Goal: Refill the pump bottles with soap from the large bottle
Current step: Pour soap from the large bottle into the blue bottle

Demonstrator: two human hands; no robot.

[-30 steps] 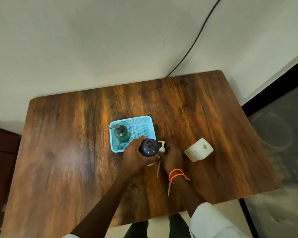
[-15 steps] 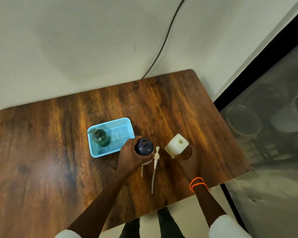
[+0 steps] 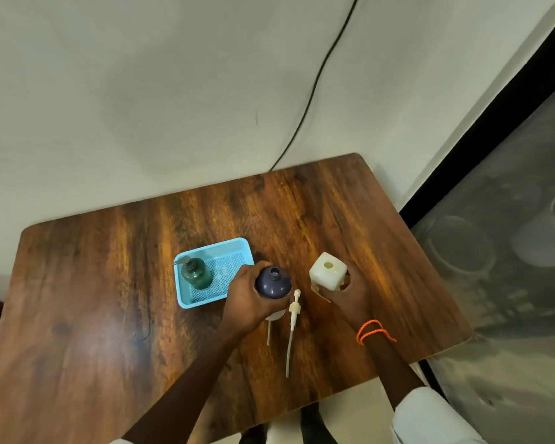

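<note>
Head view, 1 wooden table [image 3: 109,315]. Left hand [image 3: 247,299] curled round open dark pump bottle [image 3: 273,282], just right of blue basket [image 3: 186,299]. Right hand [image 3: 346,291] grips uncapped large white bottle [image 3: 327,270], further right. Step: pre-pour. Next: lift, tilt, align mouths.

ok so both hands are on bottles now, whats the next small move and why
Probably lift the white bottle and tip it over the dark bottle. The right hand already grips it, its cap looks off, and the left hand steadies the dark bottle, whose neck is open with its pump lying on the table.
</note>
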